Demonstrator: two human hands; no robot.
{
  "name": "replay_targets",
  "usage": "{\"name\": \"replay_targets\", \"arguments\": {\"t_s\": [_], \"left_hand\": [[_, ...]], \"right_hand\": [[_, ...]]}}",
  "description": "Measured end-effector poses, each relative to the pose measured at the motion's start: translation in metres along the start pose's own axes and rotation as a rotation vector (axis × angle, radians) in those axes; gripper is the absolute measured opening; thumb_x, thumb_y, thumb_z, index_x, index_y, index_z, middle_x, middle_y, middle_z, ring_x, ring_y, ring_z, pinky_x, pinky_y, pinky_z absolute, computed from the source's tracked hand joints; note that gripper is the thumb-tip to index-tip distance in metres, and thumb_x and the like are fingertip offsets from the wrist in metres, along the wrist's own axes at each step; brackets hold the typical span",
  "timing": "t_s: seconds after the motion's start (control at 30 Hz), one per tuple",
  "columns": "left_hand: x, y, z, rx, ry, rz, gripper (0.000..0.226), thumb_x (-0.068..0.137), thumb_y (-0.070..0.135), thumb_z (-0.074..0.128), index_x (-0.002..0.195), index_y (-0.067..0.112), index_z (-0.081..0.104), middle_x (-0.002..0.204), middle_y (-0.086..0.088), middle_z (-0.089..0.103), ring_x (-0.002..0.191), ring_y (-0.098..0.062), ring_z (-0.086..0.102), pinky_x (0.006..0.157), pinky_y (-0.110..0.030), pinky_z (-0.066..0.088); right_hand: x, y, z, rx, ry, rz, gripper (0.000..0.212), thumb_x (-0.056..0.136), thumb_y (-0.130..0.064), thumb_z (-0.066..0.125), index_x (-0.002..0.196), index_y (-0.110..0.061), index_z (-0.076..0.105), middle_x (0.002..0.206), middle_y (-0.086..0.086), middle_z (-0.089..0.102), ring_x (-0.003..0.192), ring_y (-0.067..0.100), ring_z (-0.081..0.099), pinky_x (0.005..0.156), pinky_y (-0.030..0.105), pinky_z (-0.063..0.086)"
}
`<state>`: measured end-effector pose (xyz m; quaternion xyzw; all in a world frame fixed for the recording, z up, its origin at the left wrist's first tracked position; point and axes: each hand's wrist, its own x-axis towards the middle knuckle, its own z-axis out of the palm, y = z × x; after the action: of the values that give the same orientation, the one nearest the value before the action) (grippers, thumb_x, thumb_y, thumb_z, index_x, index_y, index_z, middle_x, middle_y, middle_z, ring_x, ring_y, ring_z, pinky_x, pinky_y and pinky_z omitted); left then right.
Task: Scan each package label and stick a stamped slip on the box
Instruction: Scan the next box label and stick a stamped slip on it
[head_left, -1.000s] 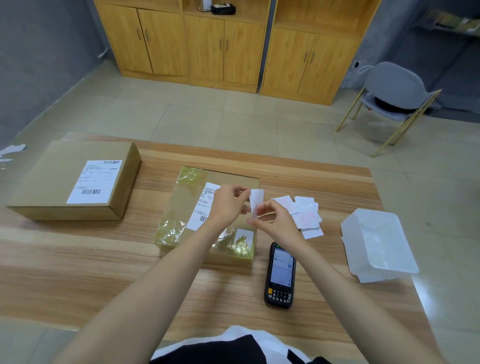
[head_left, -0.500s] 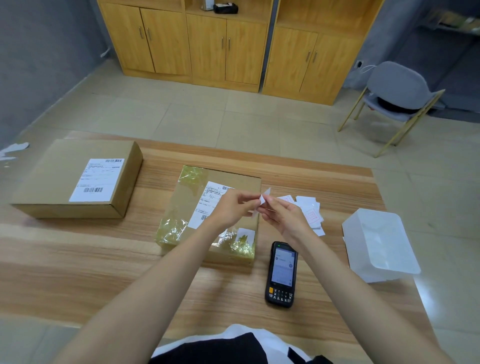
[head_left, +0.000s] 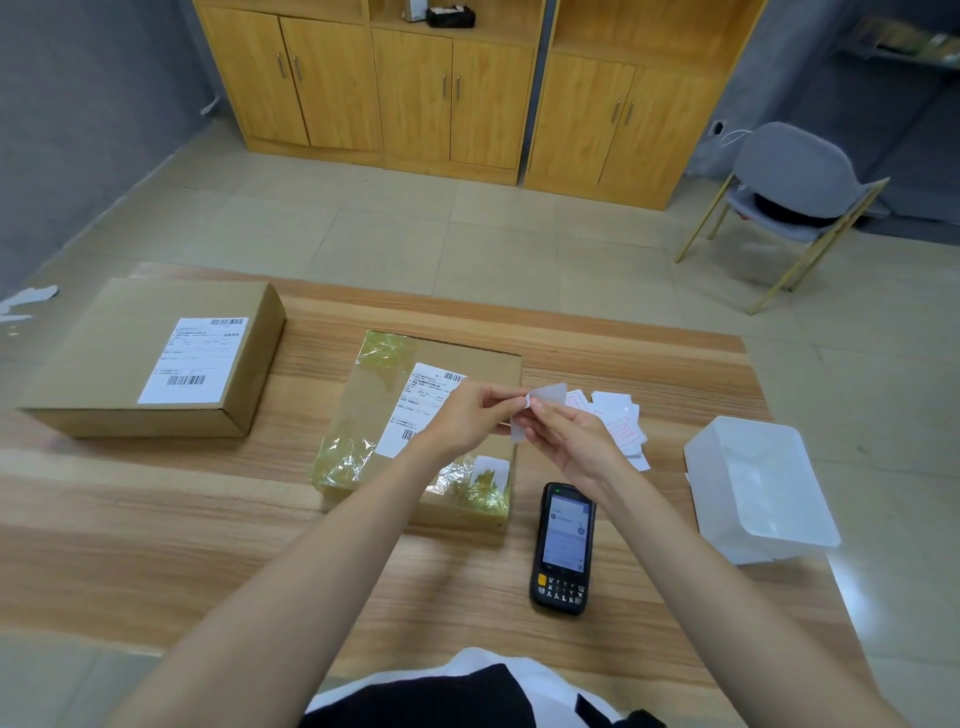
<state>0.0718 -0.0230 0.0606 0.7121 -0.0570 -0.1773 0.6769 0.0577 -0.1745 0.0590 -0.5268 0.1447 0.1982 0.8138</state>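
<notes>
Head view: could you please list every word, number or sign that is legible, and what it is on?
No text reads clearly.
On the left box label: print and barcodes, too small.
On the taped box label: print and barcodes, too small.
On the stamped slips: red square stamps, blurred.
On the scanner screen: blurred.
On the held slip: no print shows.

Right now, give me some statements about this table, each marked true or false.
1. The left hand and right hand both pinch a slip. True.
2. The scanner is in the right hand. False: the scanner lies on the table, screen up.
3. The bin stands between the two boxes. False: the bin stands at the table's right end.
4. A second box lies left of the taped box. True.
</notes>
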Motion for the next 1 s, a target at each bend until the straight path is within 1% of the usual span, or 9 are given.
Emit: {"name": "replay_targets", "arguments": {"t_s": [0.13,0.3,0.43,0.6,0.73,0.8,0.9,1.0], "left_hand": [[-0.0008,0.0003,-0.0003,-0.008,-0.019,0.001,0.023,0.094,0.011,0.052,0.113,0.012,0.065,0.084,0.003,0.071,0.078,-0.001,0.067,0.076,-0.02,0.056],[-0.0018,0.0001,-0.0004,0.0,-0.029,-0.012,0.025,0.095,0.01,0.051,0.116,0.004,0.064,0.086,0.001,0.07,0.077,-0.002,0.067,0.078,-0.022,0.056],[-0.002,0.0013,0.0002,-0.01,-0.032,-0.018,0.026,0.095,0.01,0.051,0.116,0.002,0.063,0.083,0.001,0.069,0.077,-0.005,0.067,0.081,-0.024,0.056],[-0.0023,0.0017,0.0004,-0.021,-0.025,-0.019,0.026,0.095,0.011,0.052,0.116,0.001,0.063,0.087,-0.002,0.069,0.077,-0.005,0.068,0.08,-0.023,0.056],[-0.002,0.0036,-0.0009,-0.022,-0.034,-0.015,0.025,0.095,0.012,0.052,0.115,0.003,0.064,0.088,-0.003,0.07,0.077,-0.004,0.068,0.081,-0.024,0.056],[-0.0019,0.0049,-0.0007,-0.022,-0.034,-0.013,0.025,0.095,0.011,0.051,0.116,0.003,0.064,0.09,-0.004,0.07,0.076,-0.003,0.068,0.08,-0.023,0.056],[-0.0017,0.0066,0.0011,-0.043,-0.045,-0.011,0.026,0.095,0.01,0.05,0.116,0.002,0.063,0.086,-0.005,0.069,0.072,-0.004,0.068,0.079,-0.022,0.056],[-0.0017,0.0081,0.0021,-0.051,-0.061,-0.015,0.028,0.096,0.008,0.047,0.12,0.001,0.06,0.084,-0.007,0.068,0.072,-0.003,0.068,0.078,-0.019,0.056]], "right_hand": [[0.0007,0.0007,-0.0003,0.018,0.007,0.011,0.011,0.09,-0.01,0.059,0.09,-0.007,0.069,0.075,0.0,0.074,0.072,0.005,0.07,0.068,0.013,0.055],[-0.0001,0.0012,-0.0004,0.025,-0.004,0.03,0.012,0.091,-0.007,0.056,0.09,-0.005,0.068,0.074,0.0,0.074,0.071,0.004,0.07,0.069,0.013,0.055],[-0.0004,0.0001,0.0016,-0.031,-0.019,-0.007,0.013,0.092,-0.007,0.054,0.092,-0.004,0.066,0.073,-0.002,0.073,0.071,0.003,0.069,0.07,0.012,0.054],[-0.0015,-0.0001,0.0038,-0.133,-0.02,-0.056,0.015,0.093,-0.012,0.055,0.089,-0.007,0.069,0.073,-0.001,0.072,0.072,0.004,0.067,0.071,0.013,0.053],[-0.0023,0.0006,0.0044,-0.087,-0.028,-0.047,0.019,0.094,-0.016,0.054,0.097,-0.004,0.068,0.084,0.002,0.073,0.081,0.007,0.068,0.074,0.014,0.053],[-0.0031,-0.0002,0.0051,-0.065,-0.024,-0.044,0.017,0.094,-0.015,0.055,0.096,-0.004,0.068,0.084,0.002,0.073,0.083,0.009,0.067,0.074,0.014,0.054],[-0.0044,-0.0018,0.0055,0.009,-0.012,-0.008,0.013,0.092,-0.013,0.057,0.092,-0.006,0.069,0.082,0.002,0.072,0.08,0.01,0.064,0.072,0.014,0.054],[-0.0052,-0.0026,0.0052,0.104,-0.001,0.067,0.012,0.089,-0.015,0.062,0.092,-0.006,0.07,0.085,0.004,0.07,0.077,0.01,0.064,0.07,0.015,0.055]]}}
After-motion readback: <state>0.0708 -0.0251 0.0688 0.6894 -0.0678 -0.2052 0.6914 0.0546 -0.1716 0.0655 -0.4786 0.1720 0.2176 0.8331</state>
